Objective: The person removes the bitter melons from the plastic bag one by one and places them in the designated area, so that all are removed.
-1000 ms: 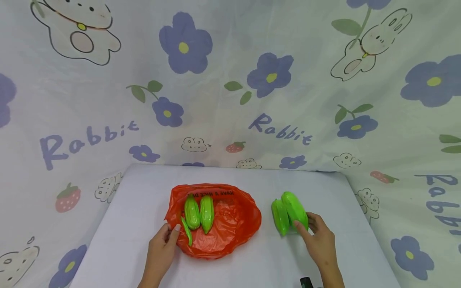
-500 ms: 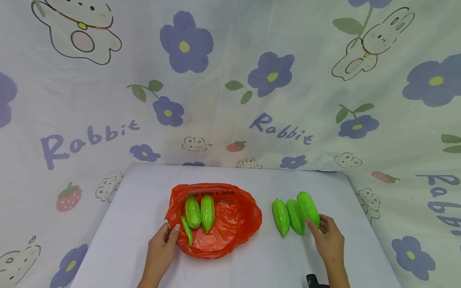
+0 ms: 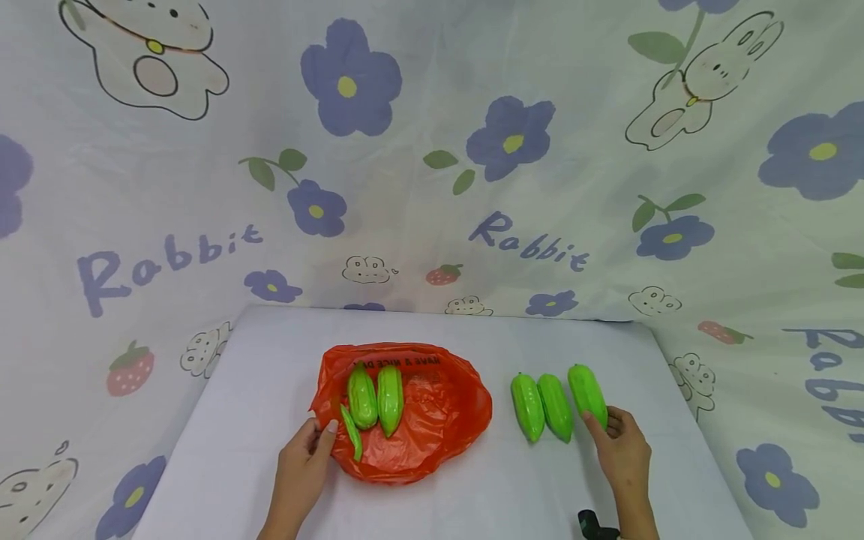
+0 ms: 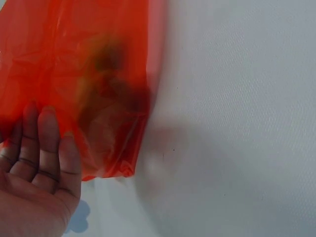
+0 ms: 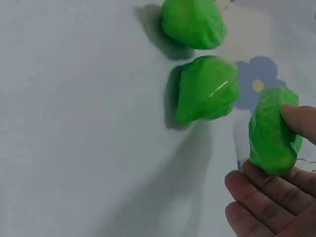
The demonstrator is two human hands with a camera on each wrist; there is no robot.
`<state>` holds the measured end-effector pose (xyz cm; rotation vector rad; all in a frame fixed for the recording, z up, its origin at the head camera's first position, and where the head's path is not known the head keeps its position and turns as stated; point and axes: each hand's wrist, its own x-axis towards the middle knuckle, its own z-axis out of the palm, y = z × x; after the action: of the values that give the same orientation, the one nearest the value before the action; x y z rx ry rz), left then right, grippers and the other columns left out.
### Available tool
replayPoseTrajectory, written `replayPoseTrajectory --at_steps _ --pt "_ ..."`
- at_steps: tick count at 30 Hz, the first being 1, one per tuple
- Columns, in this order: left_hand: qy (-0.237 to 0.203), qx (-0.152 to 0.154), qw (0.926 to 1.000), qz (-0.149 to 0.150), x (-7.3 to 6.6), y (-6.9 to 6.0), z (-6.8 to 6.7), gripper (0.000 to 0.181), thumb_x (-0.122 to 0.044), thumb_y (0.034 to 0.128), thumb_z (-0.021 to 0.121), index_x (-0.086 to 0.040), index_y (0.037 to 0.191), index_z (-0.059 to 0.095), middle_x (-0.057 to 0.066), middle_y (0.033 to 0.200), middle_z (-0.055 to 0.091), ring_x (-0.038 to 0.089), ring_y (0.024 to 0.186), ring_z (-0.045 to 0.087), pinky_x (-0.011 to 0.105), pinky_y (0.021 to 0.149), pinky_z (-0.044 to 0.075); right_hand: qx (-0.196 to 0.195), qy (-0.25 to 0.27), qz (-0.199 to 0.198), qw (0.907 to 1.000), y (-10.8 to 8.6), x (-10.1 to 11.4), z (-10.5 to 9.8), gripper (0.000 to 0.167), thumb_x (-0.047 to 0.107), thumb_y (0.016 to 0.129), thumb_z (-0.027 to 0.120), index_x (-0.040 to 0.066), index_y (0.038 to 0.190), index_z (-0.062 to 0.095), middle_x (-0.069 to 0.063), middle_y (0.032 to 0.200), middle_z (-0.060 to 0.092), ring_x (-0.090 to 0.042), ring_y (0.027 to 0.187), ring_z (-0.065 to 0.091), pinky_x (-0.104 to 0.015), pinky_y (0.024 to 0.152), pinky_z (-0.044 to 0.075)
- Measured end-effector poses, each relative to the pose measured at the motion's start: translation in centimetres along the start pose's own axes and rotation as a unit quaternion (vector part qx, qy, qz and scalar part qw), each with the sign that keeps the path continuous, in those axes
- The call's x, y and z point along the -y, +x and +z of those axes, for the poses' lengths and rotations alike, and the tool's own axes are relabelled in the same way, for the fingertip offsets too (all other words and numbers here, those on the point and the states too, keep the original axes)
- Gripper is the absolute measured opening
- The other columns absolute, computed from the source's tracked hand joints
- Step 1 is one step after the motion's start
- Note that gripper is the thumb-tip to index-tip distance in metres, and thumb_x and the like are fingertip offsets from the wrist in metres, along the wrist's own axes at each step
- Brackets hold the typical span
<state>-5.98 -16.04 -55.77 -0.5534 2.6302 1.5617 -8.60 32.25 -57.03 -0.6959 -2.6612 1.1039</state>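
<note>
Green gourd (image 3: 586, 388), head view: right hand (image 3: 624, 444) pinches it by its near end, just right of two loose gourds (image 3: 556, 407) on the table (image 3: 486, 495). Red bag (image 3: 442, 409) lies mouth open; two more gourds (image 3: 390, 401) and a thin pepper (image 3: 352, 433) sit in its left half. Left hand (image 3: 302, 459) pinches the rim, I'd guess to stop it sagging.

Left wrist: fingers back the bag's wall; contents too blurred for me.

Right wrist: thumb against fingers, light end grip. I can't tell if the gourd touches down.

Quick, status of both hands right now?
Left hand: pinching the edge of the red bag.
Right hand: holding the rightmost green vegetable between thumb and fingers.
</note>
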Motion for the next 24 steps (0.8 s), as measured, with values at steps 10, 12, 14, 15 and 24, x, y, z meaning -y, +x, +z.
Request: replayPoseTrajectory --at_steps 10,12,14,15,24 --pt "0.002 -0.004 1.0 0.003 -0.1 0.0 0.0 0.038 -0.043 0.1094 0.055 -0.007 0.101 0.059 0.005 0.084 0.057 0.019 0.078 0.052 0.025 0.063 0.046 0.004 -0.006 0.011 0.9999 0.5 -1.2 0.8 0.067 0.041 0.099 0.073 -0.012 0.135 0.055 -0.036 0.124 0.064 -0.047 0.11 0.066 -0.047 0.078 0.06" --pt "0.002 -0.003 1.0 0.002 -0.1 0.0 0.0 0.038 -0.043 0.1094 0.055 -0.007 0.102 0.059 0.005 0.084 0.057 0.019 0.078 0.052 0.025 0.063 0.046 0.004 -0.01 0.012 0.9999 0.6 -1.3 0.9 0.066 0.041 0.099 0.073 -0.013 0.135 0.055 -0.035 0.124 0.064 -0.047 0.11 0.066 -0.048 0.08 0.059" --pt "0.002 -0.003 1.0 0.002 -0.1 -0.1 0.0 0.038 -0.043 0.1094 0.055 -0.007 0.102 0.059 0.005 0.084 0.057 0.019 0.078 0.052 0.025 0.063 0.046 0.003 -0.011 0.015 0.9998 0.7 -1.5 1.1 0.065 0.039 0.1 0.073 -0.013 0.134 0.056 -0.035 0.123 0.065 -0.046 0.11 0.066 -0.047 0.08 0.058" --pt "0.002 -0.003 1.0 0.003 -0.1 -0.1 0.0 0.037 -0.043 0.1094 0.055 -0.006 0.102 0.06 0.005 0.084 0.058 0.019 0.078 0.052 0.025 0.063 0.046 0.002 -0.012 0.016 0.9998 0.7 -1.6 1.2 0.064 0.039 0.1 0.073 -0.013 0.134 0.056 -0.034 0.122 0.065 -0.045 0.109 0.066 -0.046 0.08 0.058" --pt "-0.002 -0.003 1.0 0.005 0.1 0.0 0.1 0.037 -0.042 0.1094 0.055 -0.006 0.101 0.059 0.005 0.084 0.057 0.019 0.077 0.052 0.025 0.062 0.046 -0.001 -0.016 0.016 0.9997 0.9 -2.2 1.9 0.061 0.037 0.1 0.072 -0.012 0.133 0.057 -0.032 0.121 0.065 -0.042 0.108 0.064 -0.052 0.086 0.055"
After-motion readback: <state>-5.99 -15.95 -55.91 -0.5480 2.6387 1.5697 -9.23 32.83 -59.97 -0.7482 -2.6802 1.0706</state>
